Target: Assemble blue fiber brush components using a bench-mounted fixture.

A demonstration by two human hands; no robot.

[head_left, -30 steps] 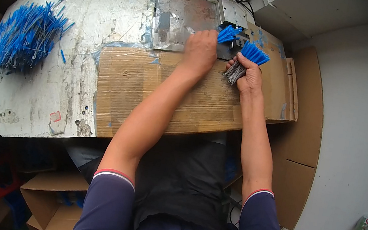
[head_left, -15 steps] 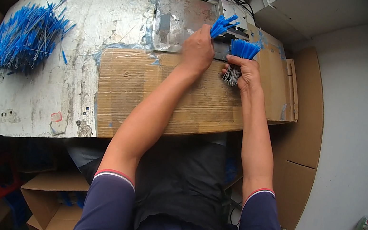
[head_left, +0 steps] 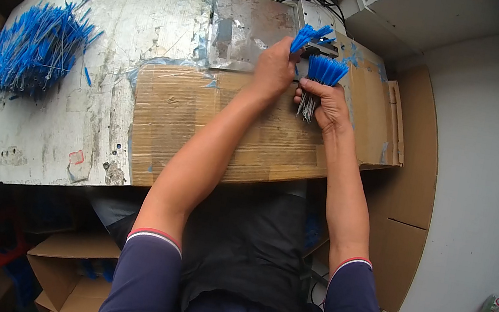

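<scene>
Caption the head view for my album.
Left hand and right hand each hold a bunch of blue wire-stemmed brushes.

Open tabletop [head_left: 135, 14] separates the hands [head_left: 274, 68] from the blue brush pile [head_left: 37, 50]; a metal box [head_left: 316, 15] blocks ahead.

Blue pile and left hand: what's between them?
Head view: from the blue pile toward the left hand lie a stray blue piece, white tabletop, then metal plate and cardboard.

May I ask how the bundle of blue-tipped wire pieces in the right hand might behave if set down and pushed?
The bundle would probably splay and scatter, as only the right hand visibly gathers it. Its thin stems seem light and fairly stiff, sticking out nearly straight.
</scene>
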